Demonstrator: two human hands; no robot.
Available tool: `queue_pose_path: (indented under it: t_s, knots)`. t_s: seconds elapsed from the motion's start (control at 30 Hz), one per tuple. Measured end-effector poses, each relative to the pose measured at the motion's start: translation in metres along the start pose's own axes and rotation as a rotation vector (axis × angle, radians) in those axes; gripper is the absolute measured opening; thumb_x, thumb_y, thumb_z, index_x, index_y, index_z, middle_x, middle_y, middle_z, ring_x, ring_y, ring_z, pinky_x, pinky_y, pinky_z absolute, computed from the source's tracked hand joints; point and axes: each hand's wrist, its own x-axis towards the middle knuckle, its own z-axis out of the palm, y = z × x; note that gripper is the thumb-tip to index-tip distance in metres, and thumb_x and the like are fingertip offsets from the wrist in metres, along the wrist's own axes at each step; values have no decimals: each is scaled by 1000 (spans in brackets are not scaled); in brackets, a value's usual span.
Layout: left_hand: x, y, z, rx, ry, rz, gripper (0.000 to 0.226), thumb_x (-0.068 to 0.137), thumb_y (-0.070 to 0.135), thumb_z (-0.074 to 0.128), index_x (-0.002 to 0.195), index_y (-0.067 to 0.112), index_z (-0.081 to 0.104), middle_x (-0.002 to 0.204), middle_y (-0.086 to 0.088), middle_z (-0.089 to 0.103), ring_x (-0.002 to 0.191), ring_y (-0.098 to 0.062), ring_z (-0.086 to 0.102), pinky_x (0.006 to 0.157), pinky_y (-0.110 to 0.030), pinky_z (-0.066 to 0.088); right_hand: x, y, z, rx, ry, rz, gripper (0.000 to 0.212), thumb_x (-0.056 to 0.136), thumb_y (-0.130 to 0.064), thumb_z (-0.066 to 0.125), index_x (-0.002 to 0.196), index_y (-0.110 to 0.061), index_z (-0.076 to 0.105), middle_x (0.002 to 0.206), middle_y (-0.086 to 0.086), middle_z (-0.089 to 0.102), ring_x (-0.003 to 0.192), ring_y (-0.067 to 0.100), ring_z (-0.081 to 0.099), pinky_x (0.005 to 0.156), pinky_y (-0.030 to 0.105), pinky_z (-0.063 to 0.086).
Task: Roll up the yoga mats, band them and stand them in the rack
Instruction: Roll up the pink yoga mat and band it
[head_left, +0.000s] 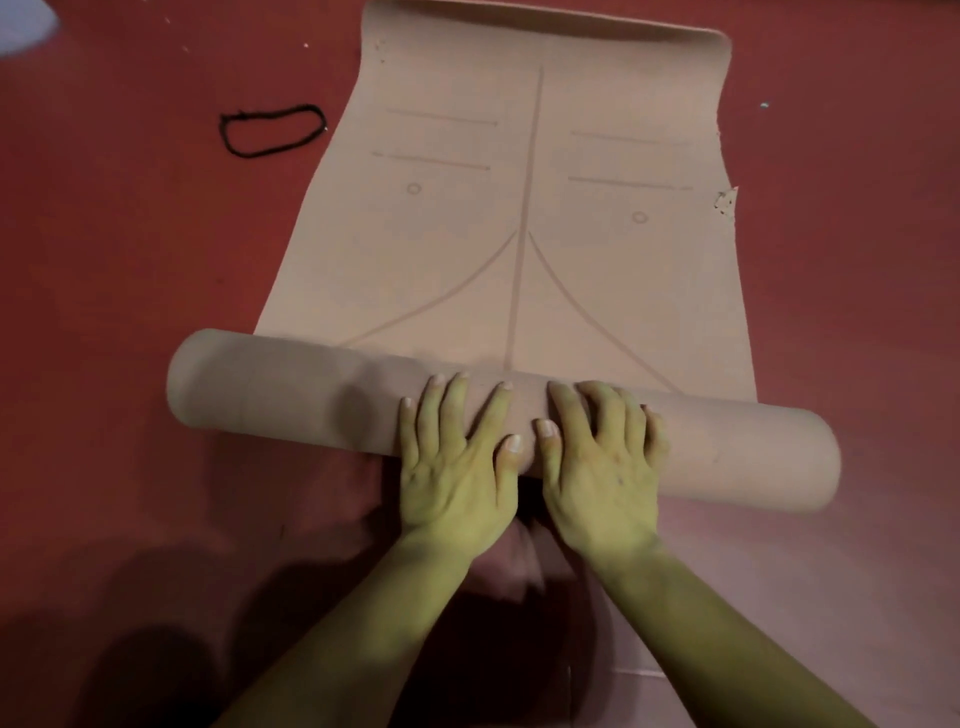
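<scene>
Head view. Pink mat (524, 208) on red floor (104, 270), partly rolled. The roll (291, 395) lies crosswise just below frame centre. The flat remainder runs from it toward 12 o'clock, where the far end curls up slightly. Much flat length is left: rolling is under way, banding and racking not yet begun. No rack in view.

Left hand (457, 467) and right hand (602, 467) lie palm-down, side by side, on the roll's middle, thumbs close together. Fingers are straight and spread, pressing on top of the roll; nothing is clamped.

Black band (270, 130), a closed loop, lies on the floor at 10 o'clock, near the mat's left edge but not touching it.

Handling (judgement):
- Soft foam, light, bends freely, probably springy. The roll is likely to loosen if pressure comes off.
- The matte surface should give flat palms good grip.
- Torn patch (724, 202) on the right edge at 2 o'clock looks crumbly; avoid pulling there.
- The roll's left end juts past the flat part's edge, so it may be winding skewed. Hands set wider, toward 9 and 3 o'clock, would steer it better.
- For banding, hold round the roll's middle.
</scene>
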Motion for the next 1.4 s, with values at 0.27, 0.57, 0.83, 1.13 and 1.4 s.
queue_pose_path:
  t_s: [0.27, 0.57, 0.83, 1.13, 1.4]
  knots:
    - [28, 1, 0, 3, -69, -8, 49, 95, 41, 41, 137, 25, 59, 143, -10, 51, 138, -35, 40, 121, -57, 18, 14, 6, -1, 67, -8, -40, 42, 102, -40, 46, 140, -25, 56, 134, 9, 50, 123, 32, 50, 106, 52, 31]
    - [30, -7, 3, -13, -71, 77, 55, 95, 43, 40, 146, 26, 51, 152, -10, 46, 144, -33, 35, 121, -54, 14, 32, 6, 9, -42, 50, -79, 40, 102, -38, 39, 130, -22, 63, 127, 8, 55, 119, 32, 51, 109, 51, 30]
    - [67, -4, 3, -18, -110, 75, 50, 95, 39, 37, 139, 24, 56, 145, -7, 52, 139, -33, 41, 121, -56, 15, 39, 7, 15, 34, 104, -37, 42, 102, -40, 41, 132, -18, 61, 130, 9, 54, 119, 32, 51, 106, 51, 32]
    - [71, -25, 9, -36, -108, 166, 55, 93, 43, 41, 144, 27, 51, 149, -10, 48, 142, -30, 38, 121, -52, 15, 63, 2, 18, -47, 88, 1, 43, 104, -40, 35, 129, -18, 62, 128, 8, 56, 119, 32, 51, 106, 50, 31]
    - [105, -22, 8, -106, -115, 150, 51, 94, 43, 37, 137, 24, 58, 141, -9, 54, 135, -31, 43, 119, -52, 19, 70, -16, 27, -18, 42, 131, 44, 104, -42, 32, 134, -20, 56, 138, 11, 50, 135, 34, 44, 120, 53, 16]
